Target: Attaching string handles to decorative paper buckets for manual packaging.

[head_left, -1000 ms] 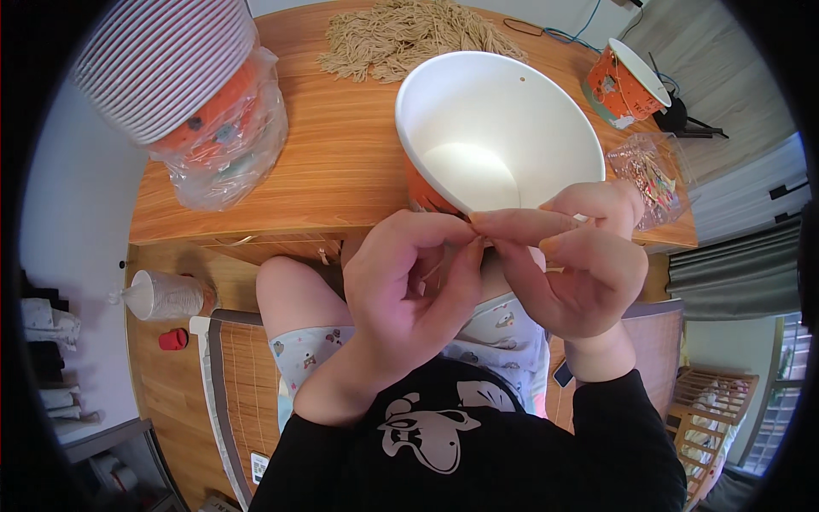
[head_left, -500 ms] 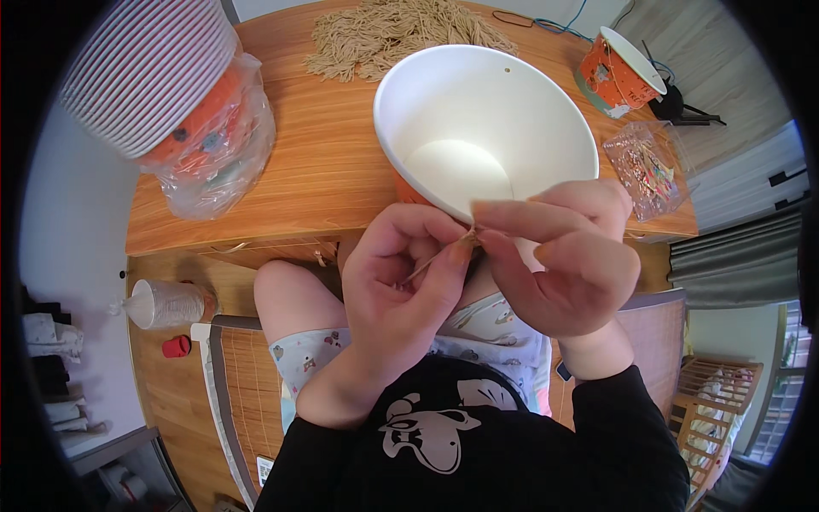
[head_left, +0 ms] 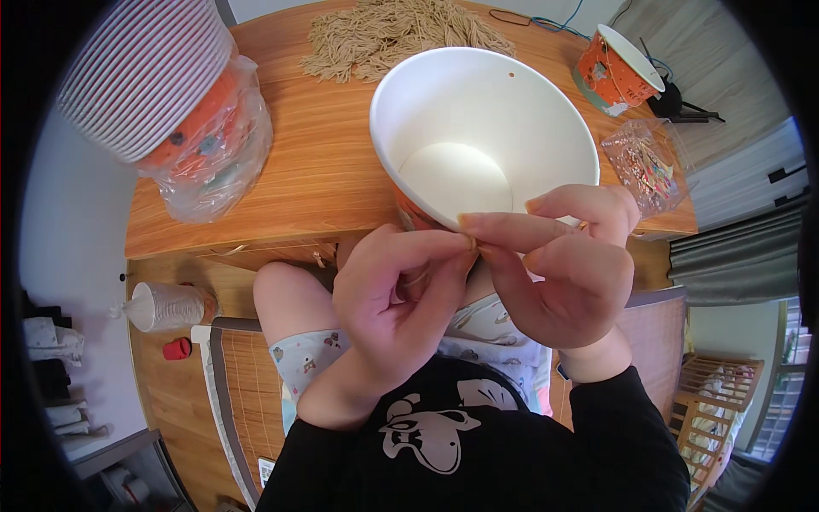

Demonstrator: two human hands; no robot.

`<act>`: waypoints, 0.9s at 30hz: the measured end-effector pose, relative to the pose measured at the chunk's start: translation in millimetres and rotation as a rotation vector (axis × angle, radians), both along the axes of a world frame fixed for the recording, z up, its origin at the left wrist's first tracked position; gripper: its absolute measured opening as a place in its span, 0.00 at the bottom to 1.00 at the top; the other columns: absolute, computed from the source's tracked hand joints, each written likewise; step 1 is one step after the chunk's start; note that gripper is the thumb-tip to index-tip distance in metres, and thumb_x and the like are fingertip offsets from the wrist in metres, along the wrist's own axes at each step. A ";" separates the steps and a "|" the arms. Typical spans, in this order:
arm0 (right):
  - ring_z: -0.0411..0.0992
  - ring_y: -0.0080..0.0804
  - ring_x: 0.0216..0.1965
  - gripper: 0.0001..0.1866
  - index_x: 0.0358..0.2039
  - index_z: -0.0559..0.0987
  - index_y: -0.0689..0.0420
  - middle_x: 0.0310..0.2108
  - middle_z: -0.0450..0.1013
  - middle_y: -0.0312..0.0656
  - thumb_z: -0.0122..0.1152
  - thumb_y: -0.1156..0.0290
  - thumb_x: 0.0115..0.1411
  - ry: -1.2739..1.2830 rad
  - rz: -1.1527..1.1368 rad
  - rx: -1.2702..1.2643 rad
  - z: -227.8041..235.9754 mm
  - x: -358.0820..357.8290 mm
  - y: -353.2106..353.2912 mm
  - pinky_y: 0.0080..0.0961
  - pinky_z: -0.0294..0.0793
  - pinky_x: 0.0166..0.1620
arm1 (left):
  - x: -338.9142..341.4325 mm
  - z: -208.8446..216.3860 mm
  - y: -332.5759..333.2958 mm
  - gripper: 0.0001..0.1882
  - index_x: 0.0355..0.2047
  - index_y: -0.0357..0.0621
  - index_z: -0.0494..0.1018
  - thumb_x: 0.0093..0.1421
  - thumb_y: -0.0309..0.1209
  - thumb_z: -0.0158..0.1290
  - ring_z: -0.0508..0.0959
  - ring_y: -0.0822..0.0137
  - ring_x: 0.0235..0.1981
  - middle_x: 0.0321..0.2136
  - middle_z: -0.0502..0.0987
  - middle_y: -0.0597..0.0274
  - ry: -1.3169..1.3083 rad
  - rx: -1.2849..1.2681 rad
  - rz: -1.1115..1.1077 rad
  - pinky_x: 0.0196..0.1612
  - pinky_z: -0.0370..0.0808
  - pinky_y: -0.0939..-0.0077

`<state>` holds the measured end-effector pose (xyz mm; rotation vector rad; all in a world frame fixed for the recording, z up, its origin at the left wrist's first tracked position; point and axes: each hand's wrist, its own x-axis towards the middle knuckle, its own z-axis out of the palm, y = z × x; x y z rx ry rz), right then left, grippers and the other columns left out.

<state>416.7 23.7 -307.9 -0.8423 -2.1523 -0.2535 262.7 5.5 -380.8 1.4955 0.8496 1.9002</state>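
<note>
My left hand (head_left: 397,299) and my right hand (head_left: 567,264) meet fingertip to fingertip at the near rim of a large white-lined paper bucket (head_left: 546,111). Both are closed in a pinch. Between the tips a bit of thin tan cord (head_left: 473,244) shows; more of it passes through the curled left fingers. Most of the cord is hidden by my fingers. The bucket tilts its open mouth toward me, and one small hole is visible near its far rim. Its outside, where it shows under the rim, is orange.
Behind the bucket lies a heap of tan cords (head_left: 401,38). A tall stack of nested buckets (head_left: 153,85), partly in clear plastic, stands at left. To the right are a smaller orange bucket (head_left: 610,77) and a clear tray of small colourful pieces (head_left: 644,166).
My left fingers have closed in over the cord, so less of it shows. The right index finger has dropped slightly, and another right finger has lifted away. The bucket has barely shifted.
</note>
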 end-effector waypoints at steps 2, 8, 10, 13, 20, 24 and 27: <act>0.68 0.26 0.35 0.23 0.20 0.63 0.46 0.35 0.84 0.28 0.72 0.81 0.43 -0.012 -0.012 -0.007 0.6 -0.2 -1.0 0.26 0.58 0.45 | -0.9 -0.7 -0.5 0.11 0.38 0.36 0.79 0.54 0.14 0.61 0.61 0.83 0.19 0.20 0.68 0.72 0.038 0.021 0.027 0.21 0.53 0.85; 0.68 0.25 0.33 0.23 0.23 0.63 0.48 0.35 0.84 0.32 0.71 0.83 0.45 0.037 0.027 -0.003 -3.4 -0.8 0.5 0.26 0.59 0.43 | 0.2 -0.9 -3.4 0.09 0.39 0.35 0.79 0.57 0.16 0.59 0.62 0.81 0.20 0.21 0.69 0.70 -0.060 -0.033 -0.058 0.23 0.55 0.86; 0.69 0.21 0.35 0.13 0.25 0.82 0.47 0.35 0.81 0.20 0.70 0.74 0.34 0.087 0.018 0.049 -9.7 2.5 4.1 0.25 0.55 0.44 | -2.7 0.5 -5.9 0.08 0.39 0.35 0.79 0.58 0.16 0.58 0.63 0.81 0.21 0.22 0.70 0.69 -0.087 -0.058 -0.094 0.23 0.56 0.86; 0.69 0.22 0.36 0.12 0.22 0.79 0.46 0.35 0.81 0.22 0.70 0.74 0.34 0.109 0.056 0.086 -11.7 5.2 6.4 0.26 0.55 0.44 | -6.3 1.7 -8.4 0.10 0.43 0.33 0.78 0.61 0.18 0.55 0.72 0.80 0.26 0.26 0.76 0.64 0.004 -0.062 -0.181 0.28 0.65 0.89; 0.67 0.26 0.31 0.19 0.26 0.69 0.50 0.34 0.83 0.34 0.71 0.83 0.41 0.042 0.131 0.080 6.7 6.7 3.3 0.27 0.60 0.41 | -4.2 15.6 0.0 0.17 0.51 0.32 0.73 0.61 0.15 0.54 0.81 0.76 0.32 0.31 0.81 0.58 -0.027 -0.025 -0.192 0.34 0.77 0.86; 0.66 0.23 0.34 0.19 0.31 0.85 0.44 0.30 0.76 0.24 0.73 0.78 0.35 -0.105 0.067 0.182 9.0 9.0 -0.4 0.26 0.59 0.41 | -10.4 25.2 0.4 0.15 0.45 0.37 0.78 0.56 0.15 0.60 0.80 0.79 0.25 0.27 0.81 0.61 0.211 -0.088 -0.110 0.26 0.74 0.87; 0.65 0.22 0.36 0.22 0.33 0.88 0.39 0.28 0.70 0.23 0.74 0.76 0.34 -0.127 0.022 0.296 6.1 13.2 -3.5 0.27 0.58 0.43 | -11.1 28.8 0.0 0.13 0.40 0.40 0.80 0.54 0.17 0.62 0.78 0.78 0.22 0.26 0.80 0.62 0.272 -0.073 -0.052 0.23 0.72 0.86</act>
